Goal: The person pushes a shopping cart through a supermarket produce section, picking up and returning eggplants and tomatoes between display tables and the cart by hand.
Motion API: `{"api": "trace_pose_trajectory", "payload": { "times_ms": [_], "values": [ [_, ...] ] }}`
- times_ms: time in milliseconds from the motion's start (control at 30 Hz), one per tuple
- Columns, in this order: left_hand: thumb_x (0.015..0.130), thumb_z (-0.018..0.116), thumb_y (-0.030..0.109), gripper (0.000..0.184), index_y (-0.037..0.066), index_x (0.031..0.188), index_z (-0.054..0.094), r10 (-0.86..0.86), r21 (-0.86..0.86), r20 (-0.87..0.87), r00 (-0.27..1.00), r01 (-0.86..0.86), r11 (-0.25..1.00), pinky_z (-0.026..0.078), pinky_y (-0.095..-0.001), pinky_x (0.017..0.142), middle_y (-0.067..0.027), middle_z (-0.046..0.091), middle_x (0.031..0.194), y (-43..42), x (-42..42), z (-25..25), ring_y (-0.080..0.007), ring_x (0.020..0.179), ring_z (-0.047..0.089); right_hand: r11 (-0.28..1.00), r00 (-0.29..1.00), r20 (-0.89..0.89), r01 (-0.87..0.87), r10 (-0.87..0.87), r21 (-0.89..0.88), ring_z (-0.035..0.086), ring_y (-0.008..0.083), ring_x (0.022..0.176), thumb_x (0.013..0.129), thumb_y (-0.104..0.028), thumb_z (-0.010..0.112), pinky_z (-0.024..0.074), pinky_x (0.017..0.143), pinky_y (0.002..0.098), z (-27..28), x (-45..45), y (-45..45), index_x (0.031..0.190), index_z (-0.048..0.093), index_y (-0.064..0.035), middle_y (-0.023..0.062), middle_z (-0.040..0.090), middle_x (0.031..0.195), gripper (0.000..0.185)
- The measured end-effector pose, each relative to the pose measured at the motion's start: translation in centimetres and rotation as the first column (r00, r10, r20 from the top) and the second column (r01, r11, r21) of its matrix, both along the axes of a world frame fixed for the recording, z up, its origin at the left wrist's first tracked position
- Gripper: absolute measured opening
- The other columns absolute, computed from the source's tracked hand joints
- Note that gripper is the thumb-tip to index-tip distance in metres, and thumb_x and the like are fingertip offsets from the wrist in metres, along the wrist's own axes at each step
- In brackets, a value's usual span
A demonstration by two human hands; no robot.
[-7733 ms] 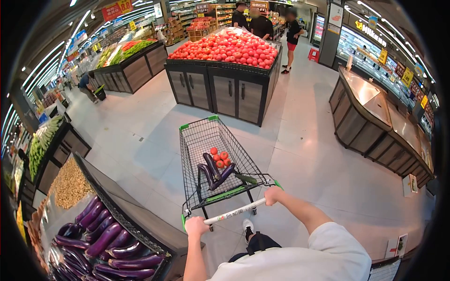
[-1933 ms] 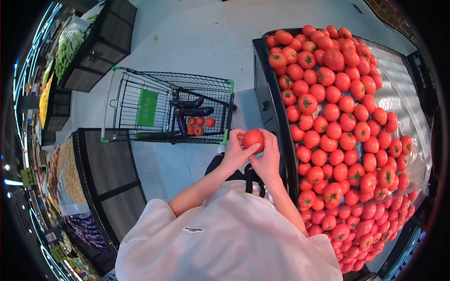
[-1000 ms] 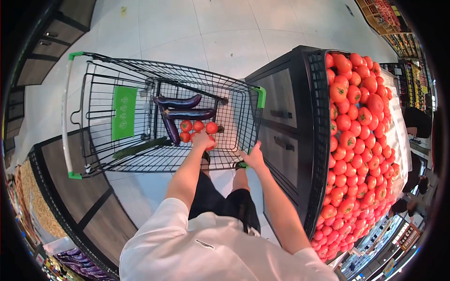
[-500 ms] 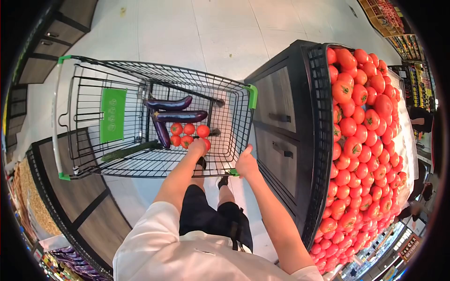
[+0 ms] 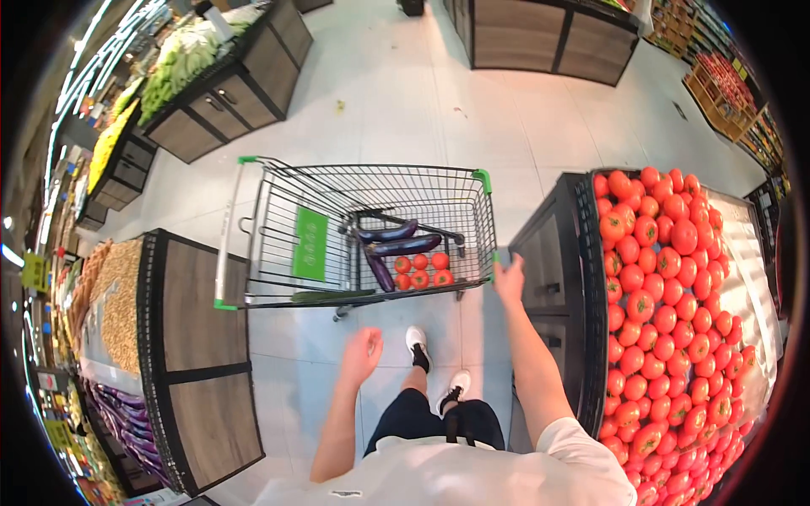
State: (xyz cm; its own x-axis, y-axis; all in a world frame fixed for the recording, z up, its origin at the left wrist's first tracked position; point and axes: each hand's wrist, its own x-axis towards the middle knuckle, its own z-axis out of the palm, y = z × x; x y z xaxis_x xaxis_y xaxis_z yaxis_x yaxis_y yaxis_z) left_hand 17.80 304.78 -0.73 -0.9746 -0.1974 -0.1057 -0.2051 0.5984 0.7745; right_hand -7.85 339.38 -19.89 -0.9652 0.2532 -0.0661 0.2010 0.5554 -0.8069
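Note:
A wire shopping cart (image 5: 371, 174) with green corner pieces stands sideways before me. In it lie several dark purple eggplants (image 5: 405, 246), a group of red tomatoes (image 5: 419, 279) and a long green vegetable (image 5: 333, 296) along the near side. My right hand (image 5: 510, 277) is closed at the cart's near right corner, thumb raised, its fingertips partly hidden. Below the cart's near side, apart from it, my left hand (image 5: 363, 352) hangs over the floor, fingers loosely curled with nothing visible in them.
A large sloped heap of tomatoes (image 5: 666, 320) fills the display stand at my right. On the left, a wooden stand (image 5: 207, 337) carries a tan heap (image 5: 118, 312) and eggplants (image 5: 122, 426). Farther back are a stand of leafy greens (image 5: 181, 63) and another wooden cabinet (image 5: 548, 38).
My left hand has come out of the cart, away from the tomatoes, toward my body. My right hand stays at the cart's corner. The view has tilted up, showing more of the shop.

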Motion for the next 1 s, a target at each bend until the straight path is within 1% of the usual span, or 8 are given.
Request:
{"api": "trace_pose_trajectory", "payload": {
  "times_ms": [100,300,400,533,667,733,900,1000],
  "values": [
    [0.091,0.069,0.01,0.018,0.003,0.108,0.065,0.278,0.074,0.039,0.96,-0.28,0.957,0.058,-0.0342,0.074,-0.0118,0.071,0.095,-2.3,7.0,-1.1,-0.0227,0.086,0.07,0.617,0.944,0.315,0.305,-0.096,-0.725,0.065,0.0247,0.066,0.097,-0.026,0.063,0.0574,0.054,0.0412,-1.1,4.7,1.7,0.133,0.044,-0.0066,0.0108,0.061,0.092,0.045],
    [0.09,0.067,0.005,0.018,0.004,0.107,0.065,0.478,-0.141,-0.184,0.859,-0.504,0.852,0.056,-0.0343,0.069,-0.0111,0.068,0.093,-10.0,14.7,-3.9,-0.0239,0.082,0.067,0.954,0.734,0.679,0.201,0.002,-0.221,0.067,0.029,0.055,0.1,-0.015,0.049,0.0546,0.046,0.0441,-5.8,25.3,9.7,0.105,0.057,-0.0033,0.0144,0.064,0.07,0.015],
    [0.091,0.065,0.008,0.026,0.0,0.115,0.059,0.642,-0.301,-0.33,0.692,-0.722,0.623,0.052,-0.0429,0.086,-0.0178,0.063,0.107,-14.2,12.0,-0.7,-0.0326,0.1,0.062,0.998,0.438,0.899,-0.053,0.005,0.021,0.075,0.0301,0.071,0.086,-0.016,0.058,0.0603,0.064,0.0428,-4.3,32.8,13.8,0.089,0.077,0.0003,0.0186,0.075,0.09,0.025],
    [0.093,0.064,0.014,0.034,-0.003,0.12,0.054,0.718,-0.399,-0.458,0.524,-0.843,0.361,0.045,-0.0498,0.097,-0.0248,0.058,0.115,-21.5,5.2,2.2,-0.0413,0.11,0.056,0.915,0.563,0.821,-0.374,0.094,0.151,0.075,0.0296,0.08,0.081,-0.022,0.066,0.0609,0.072,0.041,-1.2,33.9,12.2,0.093,0.078,-0.0015,0.017,0.076,0.094,0.027],
    [0.09,0.069,0.025,0.047,-0.006,0.122,0.052,0.803,-0.313,-0.353,0.481,-0.869,0.383,0.045,-0.0509,0.097,-0.0267,0.058,0.113,-26.1,-1.3,-0.3,-0.0445,0.109,0.056,0.963,0.765,0.635,-0.239,0.107,0.126,0.073,0.025,0.086,0.088,-0.019,0.068,0.0588,0.077,0.0392,5.0,27.4,6.3,0.094,0.078,-0.0036,0.0173,0.075,0.092,0.02],
    [0.086,0.074,0.038,0.068,-0.008,0.127,0.046,0.792,-0.049,0.207,0.575,-0.802,0.595,0.045,-0.0509,0.097,-0.0308,0.057,0.12,-24.0,-3.8,3.6,-0.0461,0.114,0.055,0.947,0.734,0.676,0.176,0.055,-0.268,0.071,0.0239,0.067,0.096,-0.012,0.061,0.0595,0.055,0.0387,5.9,21.4,3.5,0.101,0.064,-0.0011,0.0131,0.069,0.078,0.012],
    [0.083,0.075,0.05,0.109,-0.016,0.148,0.017,0.705,-0.224,-0.141,0.695,-0.716,0.662,0.044,-0.0501,0.106,-0.0452,0.043,0.137,-17.8,-5.9,-3.6,-0.0494,0.129,0.05,0.961,0.856,0.458,-0.14,0.239,-0.239,0.068,0.0185,0.066,0.1,-0.019,0.06,0.0578,0.055,0.0345,9.1,9.5,-5.2,0.109,0.061,-0.0038,0.0111,0.07,0.083,0.018],
    [0.085,0.072,0.053,0.113,-0.019,0.149,0.012,0.568,-0.088,0.092,0.818,-0.561,0.823,0.044,-0.0491,0.107,-0.0466,0.039,0.14,-13.2,-8.1,-2.0,-0.05,0.127,0.052,0.86,0.776,0.409,-0.326,0.48,-0.392,0.069,0.0196,0.082,0.099,-0.02,0.06,0.0582,0.068,0.0332,13.9,5.5,-14.4,0.12,0.059,-0.0016,0.014,0.069,0.103,0.028]
  ]
}}
